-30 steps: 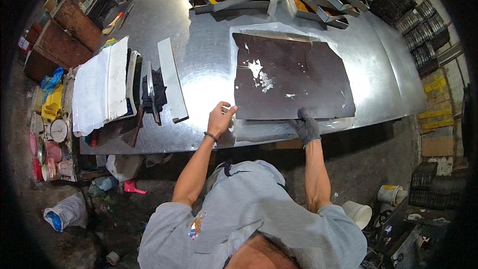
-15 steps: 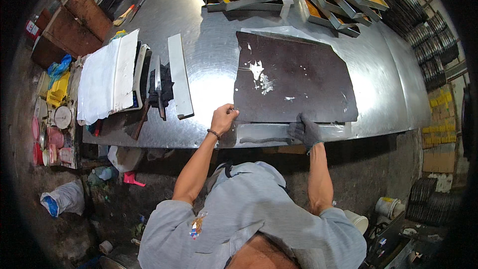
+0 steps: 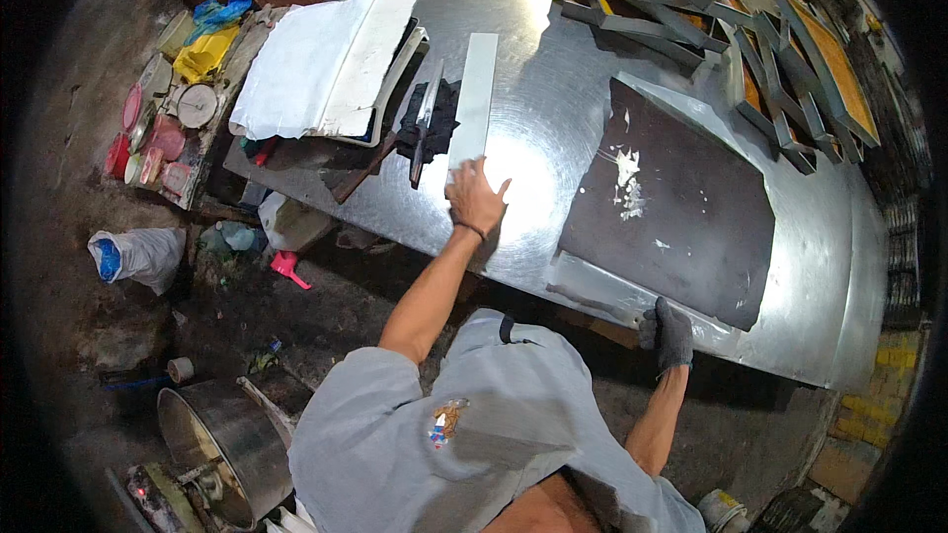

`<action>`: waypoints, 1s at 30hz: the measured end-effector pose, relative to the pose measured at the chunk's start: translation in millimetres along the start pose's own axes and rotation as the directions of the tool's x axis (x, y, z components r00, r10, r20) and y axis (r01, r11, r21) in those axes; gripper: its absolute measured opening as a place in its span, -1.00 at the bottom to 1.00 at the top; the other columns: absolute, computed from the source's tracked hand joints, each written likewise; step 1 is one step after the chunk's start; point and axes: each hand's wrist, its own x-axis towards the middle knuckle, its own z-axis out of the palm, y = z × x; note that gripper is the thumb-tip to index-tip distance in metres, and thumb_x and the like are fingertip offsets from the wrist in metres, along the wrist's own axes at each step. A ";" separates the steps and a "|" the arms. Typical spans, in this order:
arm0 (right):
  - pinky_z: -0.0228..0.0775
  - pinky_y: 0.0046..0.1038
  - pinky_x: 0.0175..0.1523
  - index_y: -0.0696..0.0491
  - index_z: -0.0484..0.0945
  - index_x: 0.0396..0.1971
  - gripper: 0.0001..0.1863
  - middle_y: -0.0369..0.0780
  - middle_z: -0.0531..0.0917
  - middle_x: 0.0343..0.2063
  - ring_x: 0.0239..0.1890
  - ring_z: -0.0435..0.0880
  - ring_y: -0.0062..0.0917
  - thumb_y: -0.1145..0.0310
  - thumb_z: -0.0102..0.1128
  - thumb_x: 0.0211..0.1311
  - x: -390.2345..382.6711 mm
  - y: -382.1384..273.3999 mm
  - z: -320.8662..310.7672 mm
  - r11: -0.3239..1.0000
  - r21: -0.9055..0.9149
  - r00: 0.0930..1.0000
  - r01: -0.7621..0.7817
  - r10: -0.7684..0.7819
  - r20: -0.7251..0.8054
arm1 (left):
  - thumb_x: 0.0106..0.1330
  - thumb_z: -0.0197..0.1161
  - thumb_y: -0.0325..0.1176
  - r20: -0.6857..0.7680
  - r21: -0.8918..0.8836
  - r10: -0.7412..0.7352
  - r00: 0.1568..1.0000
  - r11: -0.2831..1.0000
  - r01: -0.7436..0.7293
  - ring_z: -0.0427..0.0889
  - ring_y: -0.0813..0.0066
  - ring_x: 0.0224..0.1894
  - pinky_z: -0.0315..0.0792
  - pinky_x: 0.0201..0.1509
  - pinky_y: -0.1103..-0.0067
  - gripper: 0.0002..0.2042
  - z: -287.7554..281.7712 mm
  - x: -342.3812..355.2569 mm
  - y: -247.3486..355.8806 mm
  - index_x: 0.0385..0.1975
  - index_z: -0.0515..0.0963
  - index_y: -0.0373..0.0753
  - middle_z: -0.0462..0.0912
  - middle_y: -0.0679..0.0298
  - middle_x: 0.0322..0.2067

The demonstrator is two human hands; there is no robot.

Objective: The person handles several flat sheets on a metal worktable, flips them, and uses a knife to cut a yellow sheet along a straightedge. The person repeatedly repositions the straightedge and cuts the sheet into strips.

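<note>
My bare left hand [image 3: 477, 199] reaches over the near end of a long pale flat bar [image 3: 475, 99]; its thumb stands apart and its fingers touch or hover over the bar. My right hand [image 3: 669, 336], in a dark grey glove, is at the table's front edge, beside a clear plastic sheet [image 3: 602, 288]; its fingers look loosely extended, with nothing visible in them. A dark brown sheet [image 3: 681, 222] with white worn patches lies mostly flat over the plastic. Left of the bar, a knife [image 3: 427, 123] rests on a black cloth [image 3: 444, 118].
Stacked metal frames [image 3: 647, 10] with orange-yellow insides stand at the metal table's far right [image 3: 829, 266]. White sheets [image 3: 316, 64] lie in a pile at left, near tubs and a round scale [image 3: 197, 106]. A large metal pot [image 3: 232, 444] stands lower left.
My view has turned, shifting the table across it. My left hand has left the brown sheet's near-left corner and reached the pale bar. My right hand has drawn back from the brown sheet's edge.
</note>
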 end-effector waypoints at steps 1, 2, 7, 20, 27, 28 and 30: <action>0.35 -0.45 -0.58 0.11 0.61 -0.41 -0.55 -0.23 0.60 -0.60 -0.65 0.53 -0.51 -0.02 0.23 0.43 3.5 8.0 -1.4 1.000 0.007 1.000 -0.006 0.006 -0.001 | 0.23 0.39 0.11 -0.014 0.042 -0.046 0.999 0.998 0.047 0.40 -0.01 0.19 0.31 0.18 0.06 -0.27 -9.7 11.4 -5.1 0.27 0.36 -0.25 0.44 0.02 0.13; 0.34 -0.44 -0.58 0.12 0.60 -0.41 -0.56 -0.23 0.60 -0.60 -0.65 0.53 -0.51 0.00 0.23 0.43 12.4 21.3 -3.3 1.000 0.016 1.000 -0.013 0.013 -0.003 | 0.17 0.41 0.15 -0.022 0.119 -0.084 0.996 0.989 0.086 0.40 -0.01 0.18 0.30 0.17 0.08 -0.18 -14.0 22.9 -7.5 0.30 0.32 -0.27 0.43 -0.03 0.12; 0.34 -0.45 -0.56 0.14 0.59 -0.39 -0.60 -0.24 0.59 -0.59 -0.64 0.52 -0.52 0.08 0.19 0.48 22.8 20.6 27.9 0.999 0.041 0.997 0.030 -0.033 0.065 | 0.14 0.40 0.11 0.035 0.288 -0.070 0.997 0.956 0.057 0.48 -0.09 0.10 0.36 0.16 0.07 -0.12 4.2 59.1 -45.6 0.43 0.25 -0.15 0.47 -0.18 0.05; 0.53 -0.41 -0.34 0.13 0.69 -0.32 -0.70 -0.18 0.70 -0.50 -0.51 0.68 -0.48 0.18 0.22 0.42 -38.1 18.1 36.5 0.896 -0.413 0.983 -0.165 0.182 0.002 | 0.30 0.22 0.08 0.048 0.403 0.046 0.998 0.913 -0.061 0.37 -0.20 0.25 0.32 0.22 -0.08 -0.31 -50.7 87.0 -149.3 0.47 0.28 0.22 0.41 -0.23 0.18; 0.45 -0.43 -0.46 0.19 0.68 -0.36 -0.75 -0.19 0.68 -0.55 -0.56 0.61 -0.52 0.28 0.29 0.36 7.1 138.5 -2.3 0.991 0.094 0.995 0.095 -0.097 0.009 | 0.30 0.25 0.22 0.019 0.489 0.117 0.993 0.865 -0.111 0.29 -0.07 0.33 0.27 0.28 -0.04 -0.28 -53.8 81.7 -126.6 0.46 0.31 0.19 0.31 -0.03 0.33; 0.44 -0.45 -0.48 0.19 0.68 -0.37 -0.76 -0.19 0.67 -0.55 -0.57 0.61 -0.52 0.29 0.29 0.36 -1.5 105.9 20.0 0.946 0.302 0.994 -0.113 0.108 0.034 | 0.32 0.25 0.20 -0.016 0.468 0.122 0.992 0.878 -0.101 0.27 -0.05 0.36 0.25 0.30 -0.04 -0.29 -66.7 76.0 -129.2 0.46 0.31 0.15 0.26 0.01 0.37; 0.45 -0.46 -0.48 0.17 0.65 -0.38 -0.79 -0.17 0.68 -0.50 -0.55 0.62 -0.50 0.32 0.28 0.34 -20.2 63.0 26.7 0.936 0.342 0.996 -0.085 0.082 0.024 | 0.38 0.24 0.10 -0.078 0.345 0.199 0.977 0.925 -0.161 0.46 0.00 0.19 0.30 0.19 0.02 -0.56 -79.8 59.3 -113.7 -0.01 0.66 -0.14 0.58 0.00 0.08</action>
